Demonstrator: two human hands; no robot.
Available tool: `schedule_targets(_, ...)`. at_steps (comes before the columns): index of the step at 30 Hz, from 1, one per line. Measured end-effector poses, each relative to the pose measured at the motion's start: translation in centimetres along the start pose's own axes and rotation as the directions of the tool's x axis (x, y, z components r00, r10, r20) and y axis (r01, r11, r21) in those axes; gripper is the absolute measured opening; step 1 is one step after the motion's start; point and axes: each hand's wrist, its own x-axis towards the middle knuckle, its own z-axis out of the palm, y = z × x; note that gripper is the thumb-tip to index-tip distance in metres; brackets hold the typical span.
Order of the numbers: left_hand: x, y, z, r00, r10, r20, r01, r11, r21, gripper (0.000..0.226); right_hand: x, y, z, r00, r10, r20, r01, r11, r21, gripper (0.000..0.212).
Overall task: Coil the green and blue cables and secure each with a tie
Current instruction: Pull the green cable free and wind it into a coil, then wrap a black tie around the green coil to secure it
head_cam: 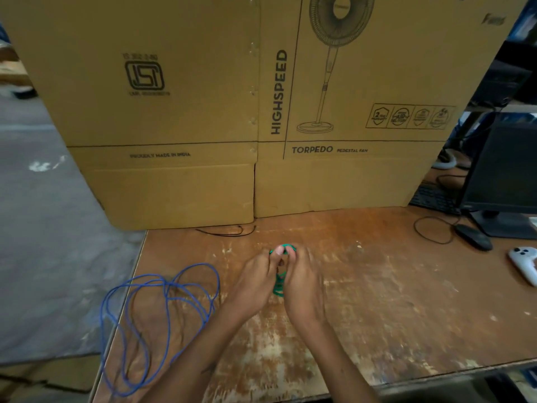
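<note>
The green cable (pixel 279 286) is bunched into a small tight coil at the middle of the worn wooden table (pixel 392 309). My left hand (pixel 255 282) and my right hand (pixel 302 282) press together around it, fingers closed on the coil, so only its top loop and lower end show. The blue cable (pixel 162 289) lies loose in several wide loops at the table's left edge, partly hanging over it, left of my left forearm. A thin black tie (pixel 229 232) lies on the table beyond my hands, near the box.
A big cardboard fan box (pixel 232 112) stands along the table's back. At the right are a black monitor (pixel 505 170), a keyboard (pixel 433 197), a black mouse (pixel 473 237) with its wire, and a white controller (pixel 524 264). Grey floor lies to the left.
</note>
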Motion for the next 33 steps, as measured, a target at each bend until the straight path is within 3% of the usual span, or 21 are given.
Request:
schedule_targets(2, 0.7, -0.2, -0.8, 0.979, -0.145, 0.143, 0.183, 0.935, -0.304, 0.062, 0.4, -0.2, 0.6, 1.000, 0.009, -0.001, -0.009, 1.000, -0.026, 0.030)
schedule_targets(4, 1.1, -0.5, -1.3, 0.911, -0.269, 0.312, 0.408, 0.697, -0.590, 0.058, 1.3, -0.1, 1.2, 1.000, 0.005, 0.014, -0.005, 1.000, -0.012, 0.029)
schedule_targets(6, 1.3, -0.8, -1.2, 0.874, -0.337, 0.350, 0.485, 0.550, -0.680, 0.052, 2.1, 0.3, 2.2, 0.999, -0.026, 0.035, 0.026, 1.000, 0.017, 0.029)
schedule_targets(8, 1.9, -1.3, -0.6, 0.879, -0.382, 0.285, 0.459, 0.517, -0.723, 0.050, 2.6, 0.7, 3.4, 0.996, -0.079, 0.050, 0.075, 0.993, 0.087, 0.031)
schedule_targets(10, 2.4, -1.7, -0.2, 0.887, -0.427, 0.176, 0.403, 0.531, -0.745, 0.050, 2.7, 1.1, 4.3, 0.991, -0.127, 0.043, 0.117, 0.974, 0.194, 0.036)
schedule_targets(13, 2.9, -2.0, 0.2, 0.907, -0.421, 0.032, 0.318, 0.630, -0.709, 0.050, 3.0, 1.4, 5.2, 0.989, -0.148, 0.020, 0.134, 0.937, 0.324, 0.038)
schedule_targets(16, 3.6, -3.0, 0.2, 0.927, -0.356, -0.114, 0.223, 0.772, -0.595, 0.053, 3.4, 1.5, 5.7, 0.982, -0.184, 0.049, 0.161, 0.941, 0.296, 0.042)
schedule_targets(19, 4.6, -4.8, -0.6, 0.949, -0.270, -0.162, 0.192, 0.904, -0.382, 0.062, 4.5, 2.0, 5.9, 0.960, -0.215, 0.178, 0.176, 0.962, 0.209, 0.042)
schedule_targets(22, 4.8, -5.7, -2.0, 0.961, -0.193, -0.199, 0.168, 0.976, -0.136, 0.054, 6.0, 2.3, 6.0, 0.935, -0.151, 0.322, 0.060, 0.959, 0.275, 0.041)
schedule_targets(24, 4.9, -6.1, -2.8, 0.958, -0.177, -0.225, 0.168, 0.984, -0.057, 0.052, 7.4, 2.3, 6.8, 0.921, -0.075, 0.381, -0.058, 0.944, 0.325, 0.042)
schedule_targets(26, 5.1, -6.8, -3.2, 0.954, -0.185, -0.238, 0.186, 0.982, -0.016, 0.049, 9.3, 2.9, 8.9, 0.910, -0.042, 0.412, -0.068, 0.966, 0.248, 0.037)
schedule_targets(29, 5.4, -8.4, -3.6, 0.953, -0.189, -0.237, 0.194, 0.981, -0.003, 0.049, 11.7, 3.4, 12.9, 0.902, -0.085, 0.424, 0.055, 0.995, 0.083, 0.024)
schedule_targets(33, 5.5, -10.1, -4.7, 0.943, -0.215, -0.252, 0.230, 0.973, 0.031, 0.051, 13.7, 2.4, 16.4, 0.862, -0.236, 0.448, 0.318, 0.941, -0.116, 0.028)
